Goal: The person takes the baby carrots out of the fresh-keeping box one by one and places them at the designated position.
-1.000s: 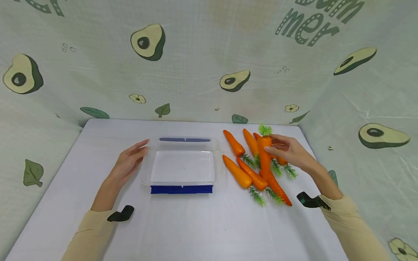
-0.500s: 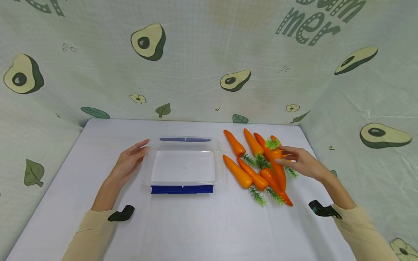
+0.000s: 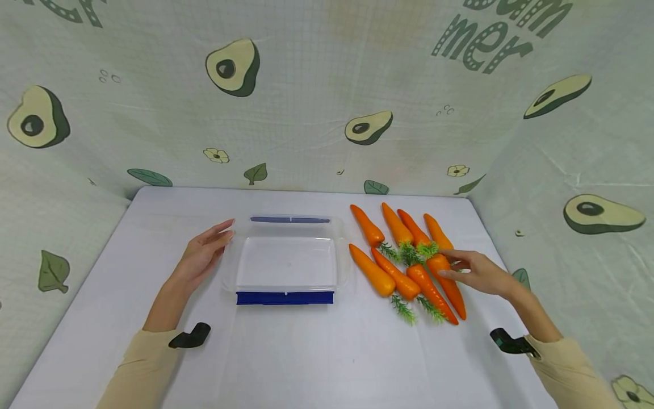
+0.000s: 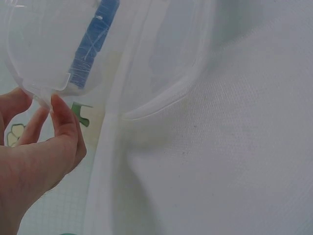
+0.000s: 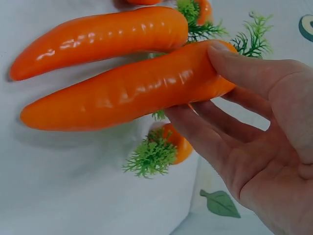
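My right hand (image 3: 477, 275) grips an orange toy carrot (image 3: 449, 289) by its thick end, with the thumb on top and fingers beneath. In the right wrist view, this carrot (image 5: 117, 95) lies alongside another carrot (image 5: 98, 41), its tip pointing away from the hand. My left hand (image 3: 204, 253) is at the left side of a clear plastic food container (image 3: 286, 264) with blue clip flaps. In the left wrist view, the thumb and fingers of that hand (image 4: 41, 152) pinch the clear edge of the container (image 4: 46, 54).
Several more carrots with green tops, such as an upper-left carrot (image 3: 366, 224) and a lower-left carrot (image 3: 372, 270), lie between the container and my right hand. The white table (image 3: 286, 352) ends at a patterned cloth wall (image 3: 306, 96) behind.
My right hand has lowered the carrot from over the others toward the near right, so it now lies beside the lower right carrot. The left hand and container stay in place.
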A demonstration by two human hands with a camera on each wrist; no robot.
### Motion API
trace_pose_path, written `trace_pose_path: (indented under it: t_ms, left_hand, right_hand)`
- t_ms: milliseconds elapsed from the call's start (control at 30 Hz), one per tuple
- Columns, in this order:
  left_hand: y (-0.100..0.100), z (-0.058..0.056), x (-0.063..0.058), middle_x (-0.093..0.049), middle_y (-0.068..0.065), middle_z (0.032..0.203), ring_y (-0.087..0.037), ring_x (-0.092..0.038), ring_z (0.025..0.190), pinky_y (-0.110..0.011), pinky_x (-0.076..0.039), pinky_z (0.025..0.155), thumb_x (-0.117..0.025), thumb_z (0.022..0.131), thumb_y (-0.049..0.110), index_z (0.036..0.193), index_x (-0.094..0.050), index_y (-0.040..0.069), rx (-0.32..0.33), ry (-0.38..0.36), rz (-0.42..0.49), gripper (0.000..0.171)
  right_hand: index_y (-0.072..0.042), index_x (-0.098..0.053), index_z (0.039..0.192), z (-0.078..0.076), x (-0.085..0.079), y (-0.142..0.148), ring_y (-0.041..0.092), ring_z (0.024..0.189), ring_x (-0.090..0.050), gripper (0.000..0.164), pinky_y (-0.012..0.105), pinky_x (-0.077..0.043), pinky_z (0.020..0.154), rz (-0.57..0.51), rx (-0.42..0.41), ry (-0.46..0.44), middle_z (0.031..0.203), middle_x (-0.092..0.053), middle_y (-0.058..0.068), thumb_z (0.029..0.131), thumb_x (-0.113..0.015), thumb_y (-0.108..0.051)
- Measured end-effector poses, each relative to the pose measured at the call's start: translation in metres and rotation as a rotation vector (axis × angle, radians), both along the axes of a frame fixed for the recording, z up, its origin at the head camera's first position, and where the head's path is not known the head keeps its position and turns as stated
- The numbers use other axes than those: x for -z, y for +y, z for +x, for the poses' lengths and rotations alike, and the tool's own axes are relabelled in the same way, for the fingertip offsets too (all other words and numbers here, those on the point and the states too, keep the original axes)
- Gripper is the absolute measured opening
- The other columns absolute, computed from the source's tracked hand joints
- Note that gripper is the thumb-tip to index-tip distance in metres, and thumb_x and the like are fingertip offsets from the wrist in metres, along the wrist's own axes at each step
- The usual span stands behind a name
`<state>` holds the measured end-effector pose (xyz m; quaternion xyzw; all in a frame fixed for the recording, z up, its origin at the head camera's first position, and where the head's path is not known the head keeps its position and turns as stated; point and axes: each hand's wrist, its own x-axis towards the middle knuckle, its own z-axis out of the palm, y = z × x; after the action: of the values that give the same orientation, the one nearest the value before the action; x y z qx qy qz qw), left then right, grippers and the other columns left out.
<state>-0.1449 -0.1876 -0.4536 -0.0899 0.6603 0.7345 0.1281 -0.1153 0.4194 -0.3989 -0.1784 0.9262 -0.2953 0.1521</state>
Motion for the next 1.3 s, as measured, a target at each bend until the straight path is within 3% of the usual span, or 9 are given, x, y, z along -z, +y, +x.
trace_pose_path:
  t_ms: [100,300,633,800,933,1167,1300]
  left_hand:
    - [0.000,0.000,0.001,-0.050,0.004,0.139,-0.005,-0.048,0.111,-0.014,-0.043,0.095,-0.070,0.100,0.031,0.156,-0.046,0.015,-0.002,-0.001,-0.002,0.063]
    - [0.000,-0.001,0.003,-0.041,-0.004,0.154,-0.003,-0.047,0.115,-0.012,-0.043,0.095,-0.068,0.101,0.030,0.158,-0.043,0.015,0.007,0.003,-0.021,0.063]
    - [0.000,0.000,0.002,-0.046,-0.001,0.148,-0.005,-0.047,0.115,-0.012,-0.042,0.096,-0.069,0.100,0.031,0.158,-0.043,0.013,0.004,0.001,-0.016,0.066]
    - [0.001,0.000,0.000,-0.037,-0.010,0.159,-0.006,-0.047,0.119,-0.011,-0.042,0.097,-0.068,0.100,0.033,0.159,-0.041,0.013,0.003,-0.005,-0.036,0.068]
    - [0.001,0.000,-0.001,-0.042,-0.005,0.152,-0.007,-0.047,0.119,-0.015,-0.041,0.101,-0.067,0.101,0.033,0.159,-0.042,0.014,0.003,-0.009,-0.055,0.066]
    - [-0.003,0.001,-0.003,-0.041,0.000,0.150,-0.006,-0.047,0.118,-0.015,-0.043,0.099,-0.066,0.102,0.033,0.159,-0.041,0.012,0.038,0.011,-0.052,0.065]
    - [-0.006,0.000,-0.008,-0.044,-0.003,0.148,-0.013,-0.047,0.121,-0.020,-0.045,0.101,-0.063,0.103,0.040,0.158,-0.042,0.010,0.076,0.052,-0.158,0.066]
  right_hand:
    - [0.013,-0.054,0.139,0.001,0.006,0.001,0.037,0.108,-0.066,0.056,0.033,-0.059,0.086,0.013,-0.012,0.003,0.128,-0.065,0.024,0.097,-0.073,-0.018]
    - [0.011,-0.058,0.136,0.004,0.014,0.002,0.033,0.102,-0.067,0.054,0.032,-0.059,0.083,0.053,-0.016,0.013,0.126,-0.065,0.025,0.095,-0.075,-0.018]
    - [0.013,-0.057,0.136,0.006,0.025,-0.001,0.034,0.100,-0.066,0.061,0.043,-0.060,0.081,0.097,0.074,-0.014,0.120,-0.067,0.025,0.094,-0.077,-0.027]
    - [0.014,-0.057,0.134,0.005,0.028,-0.001,0.033,0.098,-0.066,0.062,0.041,-0.061,0.079,0.105,0.104,-0.015,0.115,-0.068,0.023,0.093,-0.078,-0.029]
    - [0.012,-0.058,0.135,0.005,0.025,-0.002,0.033,0.100,-0.065,0.061,0.039,-0.060,0.079,0.099,0.110,-0.018,0.117,-0.067,0.022,0.094,-0.077,-0.030]
    - [0.011,-0.062,0.129,0.004,0.018,0.000,0.032,0.095,-0.068,0.047,0.029,-0.059,0.073,0.063,0.097,0.054,0.111,-0.070,0.019,0.097,-0.074,-0.021]
    - [0.009,-0.066,0.123,0.001,0.015,0.006,0.035,0.093,-0.070,0.035,0.028,-0.059,0.071,0.058,0.113,0.139,0.108,-0.072,0.019,0.098,-0.071,-0.015]
